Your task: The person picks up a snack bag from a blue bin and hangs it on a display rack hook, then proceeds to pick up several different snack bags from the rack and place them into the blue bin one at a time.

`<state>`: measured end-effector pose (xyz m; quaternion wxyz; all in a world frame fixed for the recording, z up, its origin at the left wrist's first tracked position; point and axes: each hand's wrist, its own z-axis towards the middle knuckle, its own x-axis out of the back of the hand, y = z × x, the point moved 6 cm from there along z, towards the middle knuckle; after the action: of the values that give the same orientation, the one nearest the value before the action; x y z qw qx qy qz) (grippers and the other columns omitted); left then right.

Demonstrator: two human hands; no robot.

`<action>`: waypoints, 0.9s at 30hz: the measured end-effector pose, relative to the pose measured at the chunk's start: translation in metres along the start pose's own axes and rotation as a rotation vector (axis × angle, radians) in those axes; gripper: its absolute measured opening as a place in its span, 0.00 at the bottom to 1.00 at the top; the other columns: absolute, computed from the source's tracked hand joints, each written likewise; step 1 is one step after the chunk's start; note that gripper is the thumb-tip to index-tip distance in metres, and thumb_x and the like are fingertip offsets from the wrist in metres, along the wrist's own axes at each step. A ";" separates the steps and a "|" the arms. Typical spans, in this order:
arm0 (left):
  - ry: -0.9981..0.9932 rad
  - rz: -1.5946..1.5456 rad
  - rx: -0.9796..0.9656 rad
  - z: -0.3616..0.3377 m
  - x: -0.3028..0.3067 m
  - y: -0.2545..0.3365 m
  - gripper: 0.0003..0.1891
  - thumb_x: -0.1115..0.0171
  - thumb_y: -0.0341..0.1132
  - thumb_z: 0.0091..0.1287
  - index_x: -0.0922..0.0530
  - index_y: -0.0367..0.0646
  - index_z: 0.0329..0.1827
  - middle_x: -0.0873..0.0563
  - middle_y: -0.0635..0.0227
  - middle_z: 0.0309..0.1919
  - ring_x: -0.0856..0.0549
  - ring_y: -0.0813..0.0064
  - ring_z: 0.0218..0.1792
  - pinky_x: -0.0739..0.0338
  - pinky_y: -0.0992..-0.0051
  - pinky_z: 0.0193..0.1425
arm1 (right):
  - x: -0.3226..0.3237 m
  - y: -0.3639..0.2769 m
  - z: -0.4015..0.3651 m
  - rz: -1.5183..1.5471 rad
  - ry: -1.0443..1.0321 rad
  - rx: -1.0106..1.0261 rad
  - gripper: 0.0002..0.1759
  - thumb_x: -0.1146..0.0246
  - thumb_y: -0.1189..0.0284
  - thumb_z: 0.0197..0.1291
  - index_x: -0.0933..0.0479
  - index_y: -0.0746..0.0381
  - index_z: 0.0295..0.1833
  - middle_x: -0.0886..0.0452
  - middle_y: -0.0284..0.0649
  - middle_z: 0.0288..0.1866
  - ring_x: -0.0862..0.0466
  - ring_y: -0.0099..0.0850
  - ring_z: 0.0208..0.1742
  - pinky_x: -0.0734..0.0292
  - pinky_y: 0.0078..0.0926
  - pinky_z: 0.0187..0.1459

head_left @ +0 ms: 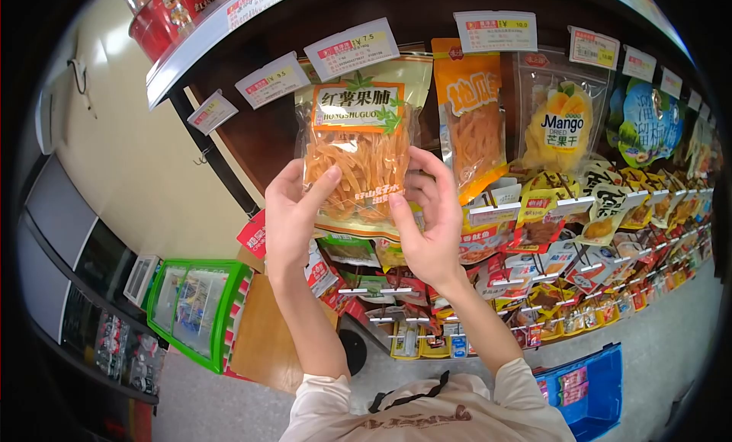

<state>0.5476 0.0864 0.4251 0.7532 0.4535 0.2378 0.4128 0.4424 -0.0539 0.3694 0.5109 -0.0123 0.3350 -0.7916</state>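
Observation:
Between my two hands is a clear bag of dried sweet potato strips (358, 164), upright, its orange-framed label facing me. My left hand (293, 206) grips the bag's lower left side, thumb across the front. On the lower right side, my right hand (428, 217) holds it with the thumb in front and the fingers curled at the edge. Another bag with a pale green top shows behind it. Just right of my right hand hangs an orange-topped bag of dried strips (474, 129), and beyond it a dried mango bag (560, 126).
Price tags (496, 32) line the shelf edge above. Rows of hooked snack packets (541, 213) run down the right. A green-framed chest freezer (194, 309) stands lower left beside a wooden surface (263, 343). A blue basket (598, 396) with pink packets sits on the floor, lower right.

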 end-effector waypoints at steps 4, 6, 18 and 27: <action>-0.041 -0.109 0.029 -0.007 -0.007 -0.002 0.18 0.32 0.34 0.67 0.23 0.31 0.54 0.13 0.59 0.47 0.15 0.78 0.47 0.23 0.74 0.55 | 0.002 -0.016 -0.004 -0.028 0.024 0.072 0.30 0.36 0.82 0.61 0.34 0.67 0.69 0.31 0.44 0.62 0.21 0.29 0.53 0.20 0.24 0.50; -0.040 -0.199 0.002 -0.011 -0.010 -0.003 0.19 0.33 0.34 0.68 0.24 0.30 0.56 0.14 0.59 0.48 0.15 0.76 0.47 0.23 0.74 0.56 | 0.002 -0.027 -0.004 -0.047 0.031 0.130 0.29 0.37 0.82 0.61 0.32 0.67 0.68 0.30 0.44 0.62 0.21 0.31 0.54 0.19 0.24 0.49; -0.091 -0.403 0.020 -0.034 -0.022 0.000 0.22 0.33 0.35 0.69 0.28 0.32 0.59 0.14 0.59 0.50 0.15 0.75 0.49 0.23 0.74 0.57 | 0.001 -0.060 -0.012 -0.053 0.013 0.121 0.27 0.39 0.79 0.65 0.34 0.68 0.69 0.32 0.42 0.65 0.24 0.29 0.58 0.21 0.26 0.55; -0.175 -0.279 0.117 -0.115 -0.023 -0.034 0.21 0.32 0.30 0.67 0.28 0.35 0.60 0.14 0.60 0.50 0.15 0.74 0.51 0.18 0.72 0.55 | 0.026 -0.071 -0.119 -0.092 0.160 -0.113 0.34 0.43 0.83 0.68 0.48 0.65 0.76 0.32 0.45 0.67 0.23 0.34 0.63 0.25 0.32 0.64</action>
<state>0.4650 0.1149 0.3407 0.7933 0.4935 0.2554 0.2488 0.3300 0.0041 0.3074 0.4439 0.0068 0.4179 -0.7926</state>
